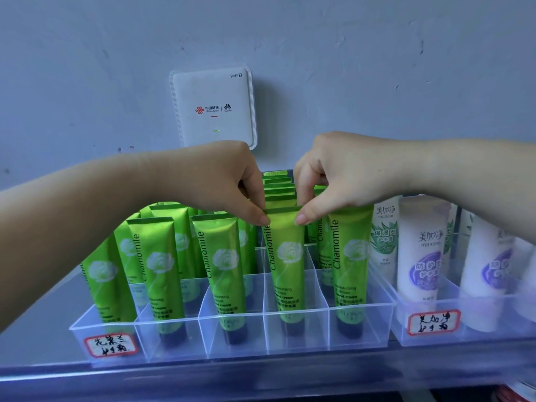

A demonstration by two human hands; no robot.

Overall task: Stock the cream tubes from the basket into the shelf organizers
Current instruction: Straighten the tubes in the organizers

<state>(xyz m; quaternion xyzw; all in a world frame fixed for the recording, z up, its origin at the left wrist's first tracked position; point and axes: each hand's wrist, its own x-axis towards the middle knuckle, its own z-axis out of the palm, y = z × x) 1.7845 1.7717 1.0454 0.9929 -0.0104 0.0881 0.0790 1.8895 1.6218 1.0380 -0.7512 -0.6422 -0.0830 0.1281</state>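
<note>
A green Chamomile cream tube [287,262] stands cap down in a front compartment of the clear shelf organizer [232,340]. My left hand [232,181] pinches the left corner of its crimped top edge, and my right hand [333,175] pinches the right corner. Several more green tubes [162,274] fill the neighbouring compartments and the rows behind. The basket is out of view.
A second clear organizer [420,338] on the right holds white maxam tubes [420,256]. Handwritten red-bordered labels [111,345] mark both organizers. A white WiFi box [213,108] hangs on the wall behind. The shelf's front edge [203,375] runs below.
</note>
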